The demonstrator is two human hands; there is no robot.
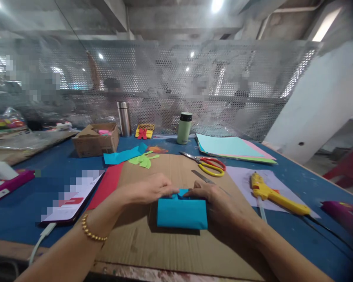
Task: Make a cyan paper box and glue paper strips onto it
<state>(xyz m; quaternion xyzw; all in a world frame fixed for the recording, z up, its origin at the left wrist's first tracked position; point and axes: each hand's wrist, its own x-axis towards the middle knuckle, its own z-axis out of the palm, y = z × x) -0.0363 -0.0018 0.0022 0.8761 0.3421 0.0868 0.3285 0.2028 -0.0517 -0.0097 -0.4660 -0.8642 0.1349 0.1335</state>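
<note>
A folded blue paper piece [182, 213], box-like with a flat front face, rests on the brown cardboard sheet [141, 250]. My left hand [154, 188] has its fingers closed at the top left edge of the paper. At the top right edge my right hand [213, 197] pinches the same paper between thumb and fingers. A small blue flap sticks up between the two hands. Just beyond my right hand lies a metal ruler [202, 176], partly hidden. Scissors [208, 163] with red and yellow handles lie farther back.
Yellow glue gun [270, 192] on lilac paper at right; a phone [76, 199] with a cable at left. Behind are green paper scraps [144, 159], a blue strip [125, 154], a cardboard box [95, 143], a steel flask [124, 119], a green cup [184, 129] and stacked coloured paper [229, 145].
</note>
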